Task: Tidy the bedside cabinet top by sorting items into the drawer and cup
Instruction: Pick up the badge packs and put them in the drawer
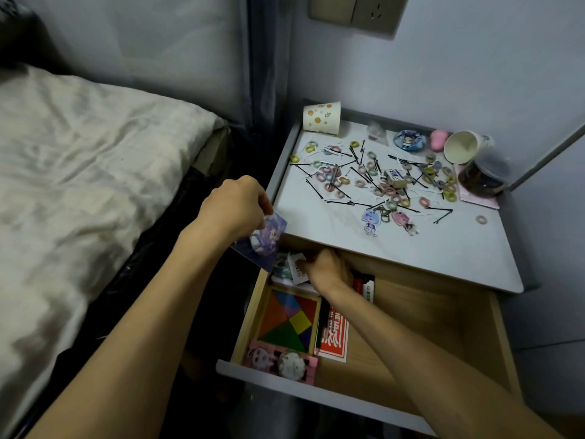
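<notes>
Drawer (pixel 411 327) open | left grip (pixel 234 210) pinches card (pixel 269 245) over it | right grip (pixel 327 269) inside, state unclear

Home bedroom: bed (pixel 79 153) beside cluttered bedside cabinet (pixel 395 248), wall socket (pixel 357 9).

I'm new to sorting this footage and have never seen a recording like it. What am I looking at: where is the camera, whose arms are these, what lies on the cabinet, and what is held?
There is no machine: a person wears one wide-angle camera on the head, looking down at their own bare arms. The left hand pinches a purple picture card beside the cabinet top. The right hand reaches into the open drawer among small items; whether it grips anything is hidden. The drawer also holds a coloured tangram puzzle. On top lie scattered hair ties and black hairpins, an upright paper cup at the back left and a second cup tipped over at the right.
</notes>
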{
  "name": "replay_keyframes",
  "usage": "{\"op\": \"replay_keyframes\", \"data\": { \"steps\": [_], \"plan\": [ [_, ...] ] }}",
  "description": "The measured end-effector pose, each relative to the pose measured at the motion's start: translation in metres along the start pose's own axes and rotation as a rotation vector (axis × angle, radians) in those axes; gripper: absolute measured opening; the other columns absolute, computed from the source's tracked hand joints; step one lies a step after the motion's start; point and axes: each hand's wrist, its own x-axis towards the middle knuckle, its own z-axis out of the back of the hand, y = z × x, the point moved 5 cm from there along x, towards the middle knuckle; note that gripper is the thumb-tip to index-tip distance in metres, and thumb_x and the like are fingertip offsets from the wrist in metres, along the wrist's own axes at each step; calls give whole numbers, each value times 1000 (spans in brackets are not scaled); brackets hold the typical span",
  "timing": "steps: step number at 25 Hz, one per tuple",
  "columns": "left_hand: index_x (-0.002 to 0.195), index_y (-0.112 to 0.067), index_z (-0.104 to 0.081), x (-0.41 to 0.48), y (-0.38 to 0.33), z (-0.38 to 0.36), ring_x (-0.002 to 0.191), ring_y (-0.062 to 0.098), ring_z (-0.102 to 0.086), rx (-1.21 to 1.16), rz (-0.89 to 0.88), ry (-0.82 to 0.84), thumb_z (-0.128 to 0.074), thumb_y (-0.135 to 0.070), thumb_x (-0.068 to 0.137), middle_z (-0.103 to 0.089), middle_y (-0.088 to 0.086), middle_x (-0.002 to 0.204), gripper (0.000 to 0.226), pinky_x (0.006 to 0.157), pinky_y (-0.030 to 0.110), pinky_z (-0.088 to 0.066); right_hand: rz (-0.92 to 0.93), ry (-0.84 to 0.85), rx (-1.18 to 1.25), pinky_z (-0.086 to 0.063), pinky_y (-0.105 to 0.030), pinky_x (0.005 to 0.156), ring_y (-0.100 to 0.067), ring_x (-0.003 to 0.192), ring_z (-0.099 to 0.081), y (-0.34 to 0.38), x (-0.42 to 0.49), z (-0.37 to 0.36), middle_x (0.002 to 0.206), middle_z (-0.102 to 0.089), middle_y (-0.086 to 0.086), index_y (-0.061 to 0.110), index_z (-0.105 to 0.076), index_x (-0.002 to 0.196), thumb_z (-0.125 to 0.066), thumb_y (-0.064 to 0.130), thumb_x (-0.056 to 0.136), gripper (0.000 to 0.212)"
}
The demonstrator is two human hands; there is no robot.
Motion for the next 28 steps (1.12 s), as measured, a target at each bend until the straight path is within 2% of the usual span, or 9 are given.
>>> {"op": "replay_keyframes", "data": {
  "steps": [3, 5, 7, 11, 13, 19, 23, 25, 28],
  "plan": [
    [95, -25, -73, 1, 1, 0, 101, 25, -65, -8, -3, 0, -74, -7, 80, -70, 6, 105, 23, 90, 43, -54, 28, 55, 48, -55, -36, 78, -29, 93, -66, -7, 0, 6, 99, -70, -10, 9, -69, 98, -63, 37, 89, 30],
    [94, -26, -72, 2, 1, 1, 101, 25, -65, -2, -7, -6, -73, -8, 80, -70, 6, 105, 23, 91, 43, -54, 52, 97, 161, -46, -29, 63, -24, 72, -62, -15, -3, 9, 79, -64, -9, 8, -67, 84, -57, 30, 95, 27],
    [92, -27, -72, 2, 1, 1, 102, 26, -65, -2, -12, -3, -74, -8, 80, -70, 7, 105, 23, 90, 43, -54, 40, 130, 302, -42, -23, 55, -16, 59, -56, -28, -8, 13, 70, -60, -7, 6, -66, 88, -48, 19, 99, 25],
    [88, -28, -73, 2, -1, 1, 99, 24, -66, -33, -37, 19, -76, -7, 77, -71, 6, 102, 24, 89, 41, -55, -34, 153, 431, -57, -29, 64, -17, 55, -62, -48, -10, 15, 66, -65, -11, 4, -59, 93, -49, 7, 99, 12],
    [86, -29, -73, 1, -3, 0, 96, 22, -66, -43, -57, 36, -76, -7, 77, -71, 5, 100, 24, 86, 39, -55, -75, 126, 467, -57, -27, 57, -18, 52, -63, -50, -6, 14, 67, -65, -14, -1, -60, 96, -53, 7, 98, 11],
    [95, -24, -72, 1, -5, -2, 91, 17, -63, -64, -99, 47, -77, -5, 77, -67, -1, 98, 27, 74, 28, -46, -105, 114, 408, -49, -21, 41, -14, 40, -59, -35, -4, 1, 58, -63, -12, 2, -59, 68, -60, 14, 95, 30],
    [110, -27, -64, 3, -6, -5, 95, 18, -59, -121, -118, 65, -78, -4, 74, -60, -2, 106, 45, 73, 28, -44, -12, 61, 212, -50, -25, 51, -15, 46, -61, -33, -17, 15, 63, -69, -14, 7, -65, 68, -63, 25, 93, 31],
    [117, -26, -62, 5, -5, -7, 99, 20, -59, -215, -102, 76, -79, -3, 72, -60, 0, 112, 54, 77, 32, -49, 57, 157, 420, -52, -25, 55, -15, 55, -65, -29, -35, 21, 77, -71, -13, 8, -67, 82, -61, 28, 95, 25],
    [111, -19, -66, 5, -12, -10, 91, 19, -65, -460, -81, 37, -81, -2, 71, -68, 2, 102, 46, 77, 34, -55, 116, 502, 1087, -55, -24, 64, -22, 83, -71, -3, -71, 31, 104, -72, -12, 10, -68, 107, -64, 34, 92, 29]
  ]
}}
